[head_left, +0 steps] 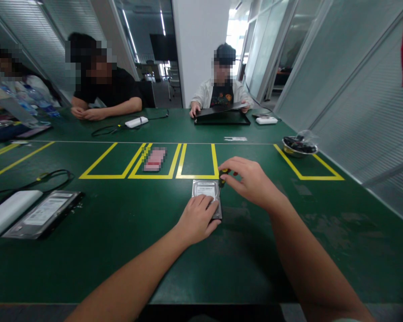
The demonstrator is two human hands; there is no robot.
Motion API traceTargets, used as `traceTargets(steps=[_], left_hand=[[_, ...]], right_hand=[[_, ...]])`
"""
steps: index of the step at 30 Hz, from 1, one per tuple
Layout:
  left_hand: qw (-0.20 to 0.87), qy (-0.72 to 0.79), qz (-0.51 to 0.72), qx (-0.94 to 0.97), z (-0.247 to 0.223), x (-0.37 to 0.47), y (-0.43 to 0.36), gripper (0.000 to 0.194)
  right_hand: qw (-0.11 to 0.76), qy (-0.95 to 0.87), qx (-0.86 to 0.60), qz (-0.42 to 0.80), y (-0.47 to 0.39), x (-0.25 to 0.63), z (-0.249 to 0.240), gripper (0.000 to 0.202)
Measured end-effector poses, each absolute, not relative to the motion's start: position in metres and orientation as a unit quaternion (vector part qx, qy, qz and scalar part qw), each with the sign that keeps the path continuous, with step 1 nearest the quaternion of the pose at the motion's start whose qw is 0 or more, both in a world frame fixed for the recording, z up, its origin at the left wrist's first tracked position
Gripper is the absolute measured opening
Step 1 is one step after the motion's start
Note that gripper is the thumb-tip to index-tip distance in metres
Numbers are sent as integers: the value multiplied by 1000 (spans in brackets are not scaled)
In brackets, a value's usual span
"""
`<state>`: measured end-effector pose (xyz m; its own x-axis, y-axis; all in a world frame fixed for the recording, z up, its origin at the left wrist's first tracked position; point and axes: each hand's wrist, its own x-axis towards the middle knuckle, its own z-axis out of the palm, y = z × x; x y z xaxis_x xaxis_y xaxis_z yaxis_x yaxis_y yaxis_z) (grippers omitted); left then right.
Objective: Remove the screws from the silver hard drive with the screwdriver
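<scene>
A silver hard drive (pixel 205 185) lies flat on the green table in front of me, its label side up. My left hand (pixel 199 218) rests across its near part, fingers on top and thumb by the near right edge, covering much of the label. At the drive's far right corner, my right hand (pixel 246 179) pinches a short black-and-yellow tool (pixel 224 176) that looks like a stubby screwdriver. Its lower end is close to the drive's edge; I cannot tell whether it touches. A second hard drive (pixel 45 214) lies to the left, apart from both hands.
A white power strip (pixel 11 212) with a black cable sits at the left. Yellow tape (pixel 198 176) outlines boxes; a pink phone-like object (pixel 155 159) lies in one. A metal bowl (pixel 300 150) of dark items stands right. Across the table, a person handles a black panel (pixel 221 114); others sit left.
</scene>
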<state>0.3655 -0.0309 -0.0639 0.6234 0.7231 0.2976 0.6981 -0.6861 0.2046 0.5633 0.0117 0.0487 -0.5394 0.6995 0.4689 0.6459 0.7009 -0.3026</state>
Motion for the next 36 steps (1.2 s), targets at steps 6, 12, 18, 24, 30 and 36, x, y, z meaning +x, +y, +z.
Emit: traceTargets(steps=[6, 12, 18, 24, 30, 36], left_hand=[[34, 395, 182, 900, -64, 365, -31, 45], [33, 392, 179, 902, -63, 365, -32, 46], [42, 419, 225, 879, -63, 361, -33, 50], [45, 536, 344, 769, -65, 352, -24, 34], [124, 649, 380, 648, -78, 343, -1, 24], [185, 684, 374, 598, -79, 339, 8, 24]], right_hand=[[293, -877, -378, 50, 11, 564, 47, 21], [281, -875, -392, 47, 11, 563, 46, 25], [276, -875, -395, 42, 9, 566, 49, 31], [291, -857, -426, -5, -5, 575, 62, 31], [225, -848, -479, -21, -4, 576, 57, 17], [130, -810, -569, -63, 1, 567, 44, 11]])
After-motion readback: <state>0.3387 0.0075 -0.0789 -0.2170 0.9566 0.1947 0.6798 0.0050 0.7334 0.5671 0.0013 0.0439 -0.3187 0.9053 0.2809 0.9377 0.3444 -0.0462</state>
